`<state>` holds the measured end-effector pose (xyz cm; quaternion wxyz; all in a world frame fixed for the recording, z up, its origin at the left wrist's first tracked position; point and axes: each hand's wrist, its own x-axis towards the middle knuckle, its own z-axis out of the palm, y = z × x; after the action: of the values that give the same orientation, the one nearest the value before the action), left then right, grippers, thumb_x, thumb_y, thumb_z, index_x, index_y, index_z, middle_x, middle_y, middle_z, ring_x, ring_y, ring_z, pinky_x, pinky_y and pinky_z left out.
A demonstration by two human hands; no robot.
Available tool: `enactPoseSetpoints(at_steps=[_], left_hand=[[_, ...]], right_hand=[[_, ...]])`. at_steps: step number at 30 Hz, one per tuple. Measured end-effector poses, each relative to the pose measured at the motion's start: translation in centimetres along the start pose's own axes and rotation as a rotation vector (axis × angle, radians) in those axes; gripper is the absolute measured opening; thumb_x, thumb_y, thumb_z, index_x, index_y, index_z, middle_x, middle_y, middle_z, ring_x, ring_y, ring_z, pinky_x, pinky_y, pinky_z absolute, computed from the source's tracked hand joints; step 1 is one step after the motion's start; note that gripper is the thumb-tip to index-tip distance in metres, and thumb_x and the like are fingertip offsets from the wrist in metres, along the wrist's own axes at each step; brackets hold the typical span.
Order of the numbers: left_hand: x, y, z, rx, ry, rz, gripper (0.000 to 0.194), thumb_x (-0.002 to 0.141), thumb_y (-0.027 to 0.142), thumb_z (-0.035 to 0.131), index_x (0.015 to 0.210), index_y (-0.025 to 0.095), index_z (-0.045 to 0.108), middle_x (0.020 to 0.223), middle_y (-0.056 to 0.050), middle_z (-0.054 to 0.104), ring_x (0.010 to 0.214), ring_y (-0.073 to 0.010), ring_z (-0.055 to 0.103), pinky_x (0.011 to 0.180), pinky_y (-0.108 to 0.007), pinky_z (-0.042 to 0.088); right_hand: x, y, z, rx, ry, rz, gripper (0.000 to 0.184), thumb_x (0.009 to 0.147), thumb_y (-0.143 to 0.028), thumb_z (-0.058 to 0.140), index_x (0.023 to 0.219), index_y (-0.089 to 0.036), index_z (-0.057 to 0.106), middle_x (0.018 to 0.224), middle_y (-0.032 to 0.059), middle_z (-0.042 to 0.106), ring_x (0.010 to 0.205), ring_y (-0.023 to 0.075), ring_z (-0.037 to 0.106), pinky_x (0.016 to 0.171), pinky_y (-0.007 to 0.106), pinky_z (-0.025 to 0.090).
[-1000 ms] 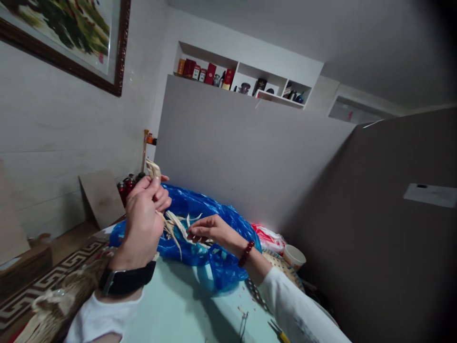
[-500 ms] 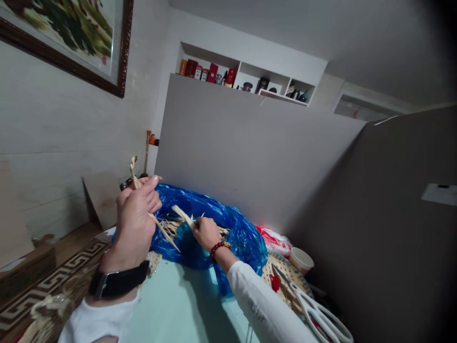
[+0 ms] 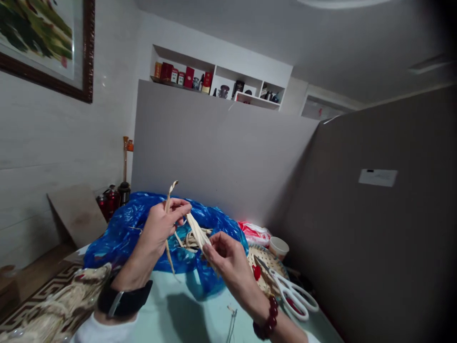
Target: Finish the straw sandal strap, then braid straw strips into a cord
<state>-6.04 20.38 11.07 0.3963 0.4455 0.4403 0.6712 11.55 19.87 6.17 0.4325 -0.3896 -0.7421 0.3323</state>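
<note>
My left hand (image 3: 159,226) is closed around a twisted strand of dried corn husk (image 3: 171,190), its curled tip standing above the fingers and its thin tail hanging below. The same thumb and fingertips meet the upper end of a wide, pale corn husk strip (image 3: 195,229). My right hand (image 3: 230,259) pinches the strip's lower end, so it slants between both hands. Behind them lies an open blue plastic bag (image 3: 117,238) with more loose husks (image 3: 191,241) inside, partly hidden by my hands.
On the pale green tabletop (image 3: 160,305) lies a thin metal wire tool (image 3: 232,326). White-handled scissors (image 3: 289,295) rest by a woven basket (image 3: 274,262) at right, near a white cup (image 3: 279,247). Bundled husks (image 3: 60,309) are at lower left. Grey panels (image 3: 214,143) stand behind.
My right hand has come out of the bag with a husk strip and drawn nearer. My left hand now also touches that strip's end. The view has swung rightward.
</note>
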Motion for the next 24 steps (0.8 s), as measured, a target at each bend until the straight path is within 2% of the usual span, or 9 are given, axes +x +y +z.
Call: enactPoseSetpoints(at_steps=[3, 7, 9, 13, 15, 17, 19, 21, 24], left_hand=[[-0.2, -0.2, 0.9, 0.058, -0.001, 0.048, 0.029, 0.067, 0.028, 0.08, 0.086, 0.014, 0.064, 0.059, 0.007, 0.057, 0.051, -0.0064, 0.05, 0.043, -0.014, 0.033], [-0.4, -0.2, 1.3, 0.107, -0.039, 0.066, 0.049, 0.053, 0.023, 0.086, 0.096, 0.017, 0.063, 0.076, 0.002, 0.066, 0.069, -0.0123, 0.06, 0.056, -0.018, 0.043], [-0.8, 0.0, 1.6, 0.098, -0.12, 0.023, 0.048, 0.056, 0.024, 0.085, 0.098, 0.015, 0.063, 0.078, -0.001, 0.068, 0.064, -0.0127, 0.06, 0.05, -0.018, 0.04], [-1.8, 0.4, 1.9, 0.035, -0.258, -0.023, 0.046, 0.064, 0.029, 0.08, 0.103, 0.015, 0.062, 0.075, 0.001, 0.068, 0.042, -0.0028, 0.042, 0.037, -0.014, 0.024], [-2.1, 0.5, 2.1, 0.015, -0.3, -0.022, 0.046, 0.065, 0.027, 0.08, 0.106, 0.016, 0.062, 0.075, 0.003, 0.067, 0.04, -0.0006, 0.037, 0.036, -0.012, 0.022], [-2.3, 0.4, 2.3, 0.006, -0.343, -0.029, 0.045, 0.066, 0.026, 0.08, 0.107, 0.018, 0.062, 0.077, 0.003, 0.068, 0.042, -0.0011, 0.041, 0.037, -0.012, 0.025], [-2.5, 0.4, 2.7, 0.011, -0.402, -0.04, 0.045, 0.067, 0.025, 0.079, 0.109, 0.019, 0.062, 0.078, 0.001, 0.07, 0.051, -0.0053, 0.053, 0.044, -0.013, 0.036], [-2.9, 0.5, 3.1, 0.024, -0.473, -0.051, 0.045, 0.068, 0.023, 0.078, 0.11, 0.02, 0.063, 0.08, -0.001, 0.072, 0.067, -0.0134, 0.064, 0.059, -0.019, 0.048], [-3.4, 0.6, 3.8, 0.046, -0.535, -0.042, 0.037, 0.067, 0.025, 0.077, 0.103, 0.022, 0.067, 0.083, -0.002, 0.074, 0.08, -0.0194, 0.067, 0.079, -0.029, 0.051]], right_hand=[[-2.4, -0.6, -0.5, -0.031, 0.058, -0.033, 0.024, 0.09, -0.038, 0.056, 0.078, -0.018, 0.053, 0.069, -0.0013, 0.055, 0.06, 0.0112, 0.047, 0.055, 0.023, 0.036], [-4.5, -1.3, -1.2, -0.073, 0.101, -0.086, 0.023, 0.095, -0.038, 0.048, 0.081, -0.019, 0.051, 0.07, -0.0029, 0.05, 0.059, 0.0104, 0.042, 0.055, 0.023, 0.034], [-5.2, -1.3, -1.5, -0.054, 0.103, -0.066, 0.023, 0.095, -0.037, 0.05, 0.08, -0.019, 0.05, 0.069, -0.0029, 0.05, 0.059, 0.0106, 0.045, 0.055, 0.023, 0.035], [-6.3, -1.0, -2.0, 0.147, 0.057, 0.079, 0.025, 0.091, -0.039, 0.054, 0.077, -0.019, 0.047, 0.068, -0.0021, 0.053, 0.058, 0.0116, 0.049, 0.053, 0.023, 0.036], [-6.5, -1.0, -2.2, 0.215, 0.072, 0.144, 0.027, 0.091, -0.039, 0.055, 0.075, -0.019, 0.049, 0.068, -0.0015, 0.052, 0.062, 0.0121, 0.049, 0.055, 0.023, 0.037], [-6.2, -1.1, -2.5, 0.271, 0.089, 0.157, 0.024, 0.089, -0.039, 0.058, 0.078, -0.018, 0.053, 0.072, -0.0008, 0.053, 0.068, 0.0127, 0.05, 0.061, 0.024, 0.039], [-5.5, -1.4, -2.6, 0.361, 0.063, 0.129, 0.022, 0.087, -0.038, 0.062, 0.09, -0.017, 0.057, 0.08, 0.0008, 0.058, 0.075, 0.0141, 0.053, 0.069, 0.025, 0.042], [-4.8, -1.8, -2.5, 0.416, 0.036, 0.072, 0.026, 0.086, -0.037, 0.065, 0.102, -0.017, 0.058, 0.089, 0.0032, 0.062, 0.082, 0.0157, 0.056, 0.074, 0.027, 0.043], [-4.4, -2.3, -2.5, 0.379, 0.094, 0.002, 0.021, 0.085, -0.036, 0.066, 0.094, -0.018, 0.06, 0.083, 0.0017, 0.061, 0.075, 0.0141, 0.054, 0.068, 0.026, 0.042]])
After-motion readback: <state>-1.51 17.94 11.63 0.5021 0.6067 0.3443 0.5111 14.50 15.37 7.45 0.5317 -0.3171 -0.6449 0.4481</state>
